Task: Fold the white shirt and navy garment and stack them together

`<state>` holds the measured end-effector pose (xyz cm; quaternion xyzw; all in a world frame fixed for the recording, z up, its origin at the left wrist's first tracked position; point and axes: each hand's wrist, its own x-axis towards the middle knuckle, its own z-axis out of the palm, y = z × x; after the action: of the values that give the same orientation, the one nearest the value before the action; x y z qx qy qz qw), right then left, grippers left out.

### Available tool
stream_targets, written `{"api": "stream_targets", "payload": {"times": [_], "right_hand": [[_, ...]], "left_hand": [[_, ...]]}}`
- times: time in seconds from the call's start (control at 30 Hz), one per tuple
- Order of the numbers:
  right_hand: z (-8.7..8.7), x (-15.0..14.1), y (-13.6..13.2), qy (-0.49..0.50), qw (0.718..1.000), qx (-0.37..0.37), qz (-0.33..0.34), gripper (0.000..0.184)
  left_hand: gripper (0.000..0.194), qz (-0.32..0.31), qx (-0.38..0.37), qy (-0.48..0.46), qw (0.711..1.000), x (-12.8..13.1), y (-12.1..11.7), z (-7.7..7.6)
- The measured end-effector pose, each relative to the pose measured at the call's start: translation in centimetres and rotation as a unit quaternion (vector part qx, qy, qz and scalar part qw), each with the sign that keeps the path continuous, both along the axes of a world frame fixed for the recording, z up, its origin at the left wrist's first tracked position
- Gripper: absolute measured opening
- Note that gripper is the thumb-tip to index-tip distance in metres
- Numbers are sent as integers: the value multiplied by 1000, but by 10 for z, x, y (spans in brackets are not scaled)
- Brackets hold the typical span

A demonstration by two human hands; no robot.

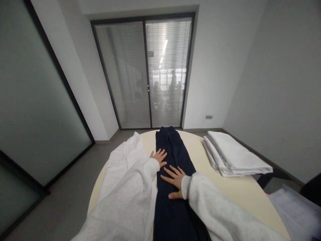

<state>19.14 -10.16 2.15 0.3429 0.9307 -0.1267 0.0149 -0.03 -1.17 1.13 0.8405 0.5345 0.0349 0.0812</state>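
Dark navy trousers (167,214) lie lengthwise on the round cream table (225,194), the waistband at the far edge and the near end running out of view. My left hand (159,157) rests on their left side with its fingers spread. Lower and to the right, my right hand (176,180) lies flat on the navy cloth, fingers and thumb apart. Neither hand grips anything. Left of the trousers is a white garment (120,164), partly covered by my left sleeve.
Folded white cloths (233,154) are stacked on the table's right side. Past the right edge, a blurred whitish item (296,207) sits near a dark chair (312,189). A glass door with blinds (165,73) stands beyond the table, and a frosted panel (37,87) is at left.
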Motion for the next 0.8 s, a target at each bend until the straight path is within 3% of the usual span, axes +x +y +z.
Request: {"api": "stream_targets", "payload": {"times": [0.07,0.17,0.23,0.3,0.4,0.57,0.73,0.8], "right_hand": [[6,2,1,10,1000,-19,6,84],[15,7,19,75,996,-42,17,60],[18,11,37,143,989,-8,-20,48],[16,13,53,177,978,70,-81,48],[2,12,66,103,979,128,-117,62],[-14,8,63,-15,990,56,-131,73],[0,19,54,-15,995,-57,-82,94],[9,28,54,10,992,-118,-52,91]], "left_hand": [[58,-3,-11,10,1000,0,-4,-6],[60,3,-8,13,1000,-1,-7,-10],[61,6,-11,14,1000,-1,-6,-9],[62,5,-14,11,1000,0,-5,-7],[63,0,-20,1,1000,1,-4,-5],[48,19,0,-28,999,-1,-4,-1],[48,10,76,-48,996,-4,-2,4],[51,-7,63,-43,997,-5,-1,4]]}}
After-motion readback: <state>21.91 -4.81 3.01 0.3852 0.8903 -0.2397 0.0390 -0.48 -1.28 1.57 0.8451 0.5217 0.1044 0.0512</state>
